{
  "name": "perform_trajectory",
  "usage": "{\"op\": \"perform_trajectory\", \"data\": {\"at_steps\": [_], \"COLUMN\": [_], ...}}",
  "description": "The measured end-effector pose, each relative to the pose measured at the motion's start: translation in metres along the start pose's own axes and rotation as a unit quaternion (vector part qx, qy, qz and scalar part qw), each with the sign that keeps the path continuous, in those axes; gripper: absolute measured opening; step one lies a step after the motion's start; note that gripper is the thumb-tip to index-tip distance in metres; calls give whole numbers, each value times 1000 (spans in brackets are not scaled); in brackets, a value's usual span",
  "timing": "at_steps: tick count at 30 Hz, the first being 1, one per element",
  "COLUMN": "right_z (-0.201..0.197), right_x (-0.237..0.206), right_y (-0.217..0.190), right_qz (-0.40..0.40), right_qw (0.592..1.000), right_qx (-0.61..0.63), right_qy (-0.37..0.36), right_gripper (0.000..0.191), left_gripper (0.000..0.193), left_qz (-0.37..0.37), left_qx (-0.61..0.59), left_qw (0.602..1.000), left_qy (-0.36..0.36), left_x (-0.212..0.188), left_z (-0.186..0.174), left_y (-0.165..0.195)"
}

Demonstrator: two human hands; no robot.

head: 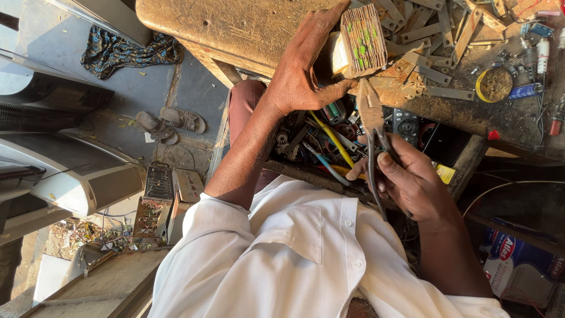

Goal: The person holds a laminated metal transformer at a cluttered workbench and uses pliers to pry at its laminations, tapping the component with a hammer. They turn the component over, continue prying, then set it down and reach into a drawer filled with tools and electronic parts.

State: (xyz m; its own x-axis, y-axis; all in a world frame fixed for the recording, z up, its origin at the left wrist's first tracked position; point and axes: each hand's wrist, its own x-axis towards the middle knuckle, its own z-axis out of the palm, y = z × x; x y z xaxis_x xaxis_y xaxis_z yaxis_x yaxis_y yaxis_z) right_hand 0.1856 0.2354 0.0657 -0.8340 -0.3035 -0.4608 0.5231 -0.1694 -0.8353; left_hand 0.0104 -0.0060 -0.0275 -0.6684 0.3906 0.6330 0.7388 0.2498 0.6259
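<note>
My left hand [300,73] grips a transformer core [362,38], a block of thin stacked metal plates with a pale coil at its side, and holds it against the worn workbench [235,26]. My right hand [415,185] is closed around the handles of a pair of pliers [372,121]. The plier jaws point up and sit just under the lower edge of the core, touching or nearly touching it. Loose flat metal plates [435,35] lie scattered on the bench right beside the core.
Below the bench an open drawer [329,138] holds wires, screwdrivers and a black remote [406,123]. A round tin [494,84] and small parts sit at the right. On the floor at the left are sandals [170,121], a patterned cloth [129,50], a circuit board [154,206] and an appliance casing [76,174].
</note>
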Motion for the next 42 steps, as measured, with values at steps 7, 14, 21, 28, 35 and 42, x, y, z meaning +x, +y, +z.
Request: {"op": "perform_trajectory", "data": {"at_steps": [7, 14, 21, 28, 35, 42], "right_z": [8, 5, 10, 31, 35, 24], "right_x": [1, -2, -4, -11, -6, -10], "right_y": [-9, -11, -25, -67, -62, -30], "right_qz": [8, 14, 40, 121, 158, 116], "right_qw": [999, 999, 997, 991, 982, 984], "right_qx": [32, 36, 70, 51, 103, 134], "right_qy": [-8, -1, 17, 37, 21, -12], "right_gripper": [41, 43, 46, 42, 33, 31], "left_gripper": [103, 103, 104, 107, 109, 105], "left_qz": [-4, -6, 4, -16, -15, -32], "left_qx": [-2, 2, 17, -2, -9, 3], "left_qw": [1000, 1000, 1000, 1000, 1000, 999], "left_qy": [-1, 0, -1, -7, -8, -13], "left_x": [-2, -2, 1, 5, 8, 6], "left_z": [1, 0, -2, -8, -10, -10], "left_y": [-2, -2, 1, 12, 13, 15]}}
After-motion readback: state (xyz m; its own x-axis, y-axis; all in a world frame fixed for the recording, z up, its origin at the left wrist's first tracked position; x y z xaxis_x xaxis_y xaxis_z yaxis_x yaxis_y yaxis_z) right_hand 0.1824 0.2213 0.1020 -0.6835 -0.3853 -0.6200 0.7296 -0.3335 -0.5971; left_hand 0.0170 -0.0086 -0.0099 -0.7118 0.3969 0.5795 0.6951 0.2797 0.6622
